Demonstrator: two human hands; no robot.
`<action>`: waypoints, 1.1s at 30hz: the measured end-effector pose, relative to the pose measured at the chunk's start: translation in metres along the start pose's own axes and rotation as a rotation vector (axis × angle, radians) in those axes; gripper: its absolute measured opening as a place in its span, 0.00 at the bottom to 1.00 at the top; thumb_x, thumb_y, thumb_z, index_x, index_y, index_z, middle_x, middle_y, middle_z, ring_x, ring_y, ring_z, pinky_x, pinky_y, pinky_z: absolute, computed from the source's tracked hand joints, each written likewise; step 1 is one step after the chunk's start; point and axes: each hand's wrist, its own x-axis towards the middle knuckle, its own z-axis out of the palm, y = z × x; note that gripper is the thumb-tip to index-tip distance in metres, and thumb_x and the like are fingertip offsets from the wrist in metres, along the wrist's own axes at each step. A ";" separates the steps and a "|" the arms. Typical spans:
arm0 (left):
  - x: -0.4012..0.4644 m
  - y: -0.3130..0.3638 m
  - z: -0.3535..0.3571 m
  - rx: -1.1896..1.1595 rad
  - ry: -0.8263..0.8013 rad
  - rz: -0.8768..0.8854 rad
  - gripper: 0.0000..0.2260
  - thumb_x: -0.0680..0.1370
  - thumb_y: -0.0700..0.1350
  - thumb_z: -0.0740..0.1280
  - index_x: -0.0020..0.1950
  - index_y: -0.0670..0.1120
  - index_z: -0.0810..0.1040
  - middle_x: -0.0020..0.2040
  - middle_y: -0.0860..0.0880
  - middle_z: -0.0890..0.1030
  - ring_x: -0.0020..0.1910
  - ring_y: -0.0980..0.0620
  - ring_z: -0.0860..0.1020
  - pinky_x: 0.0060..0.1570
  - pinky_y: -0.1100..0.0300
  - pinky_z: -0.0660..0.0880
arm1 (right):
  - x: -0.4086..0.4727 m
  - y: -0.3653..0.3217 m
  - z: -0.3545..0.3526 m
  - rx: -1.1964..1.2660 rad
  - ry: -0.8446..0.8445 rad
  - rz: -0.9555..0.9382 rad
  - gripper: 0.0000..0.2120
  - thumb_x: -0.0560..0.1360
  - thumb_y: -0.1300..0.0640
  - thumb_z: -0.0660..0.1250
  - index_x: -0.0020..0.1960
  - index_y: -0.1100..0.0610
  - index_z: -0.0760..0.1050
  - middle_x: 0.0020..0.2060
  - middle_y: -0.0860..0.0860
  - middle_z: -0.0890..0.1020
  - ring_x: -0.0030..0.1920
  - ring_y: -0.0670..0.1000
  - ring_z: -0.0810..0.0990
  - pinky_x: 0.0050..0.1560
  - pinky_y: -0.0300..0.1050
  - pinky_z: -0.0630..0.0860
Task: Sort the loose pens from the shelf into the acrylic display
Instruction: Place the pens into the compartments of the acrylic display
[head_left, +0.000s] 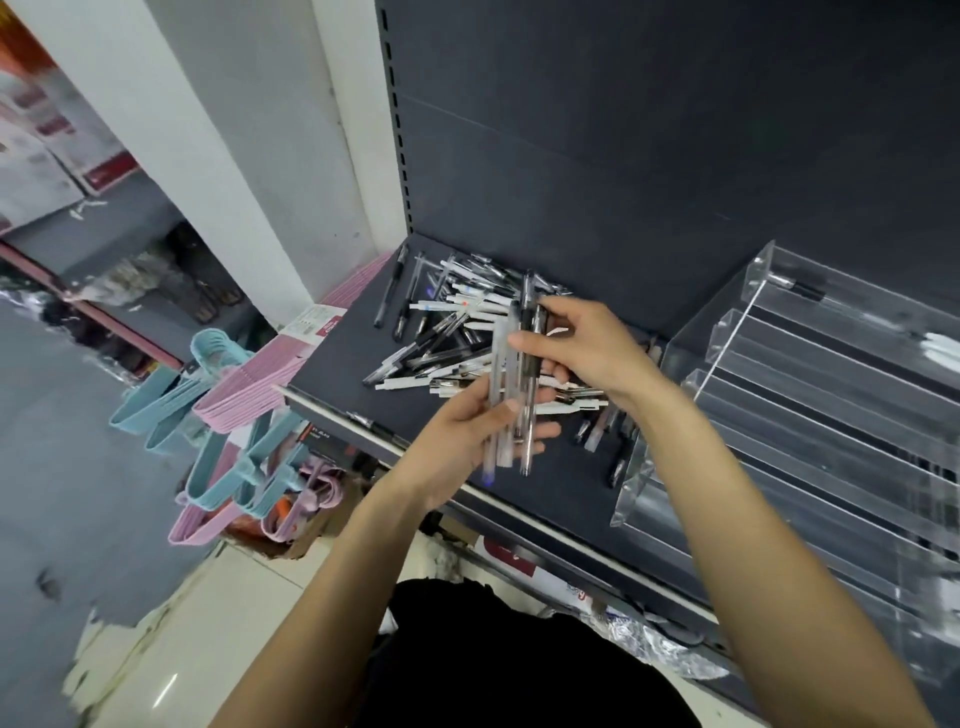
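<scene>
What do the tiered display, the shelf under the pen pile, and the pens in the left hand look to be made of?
Tiered display: clear glossy acrylic, see-through with bright edge glints.
Shelf: probably painted metal, matte dark grey, with a slotted upright beside it.
Pens held in the left hand: plastic by the look, with frosted or clear barrels, some with dark parts.

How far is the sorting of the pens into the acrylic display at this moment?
Early stage. Done: the acrylic display holds very few pens, one near its top tier. In hand: the left hand grips a small bundle of pens, and the right hand touches its top. Left: a large loose pile of pens on the shelf.
</scene>
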 end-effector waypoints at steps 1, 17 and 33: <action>-0.002 -0.001 0.000 -0.029 0.000 -0.013 0.14 0.81 0.35 0.56 0.64 0.45 0.72 0.56 0.46 0.83 0.51 0.43 0.82 0.53 0.50 0.80 | 0.002 0.000 0.002 -0.026 -0.033 0.001 0.12 0.71 0.54 0.73 0.52 0.56 0.78 0.30 0.50 0.78 0.25 0.44 0.71 0.28 0.36 0.70; -0.011 -0.020 -0.004 -0.242 0.153 0.009 0.12 0.81 0.36 0.57 0.64 0.41 0.72 0.47 0.47 0.85 0.42 0.50 0.83 0.45 0.57 0.80 | 0.047 -0.026 0.010 -0.525 -0.421 -0.216 0.13 0.72 0.52 0.72 0.55 0.48 0.76 0.49 0.47 0.76 0.36 0.33 0.73 0.44 0.38 0.70; -0.013 -0.028 -0.006 -0.230 0.179 0.017 0.11 0.81 0.37 0.57 0.62 0.40 0.72 0.43 0.49 0.82 0.40 0.53 0.81 0.46 0.58 0.80 | 0.045 -0.072 0.004 -0.467 -0.111 -0.348 0.07 0.78 0.54 0.64 0.42 0.55 0.73 0.29 0.45 0.77 0.26 0.41 0.71 0.31 0.36 0.68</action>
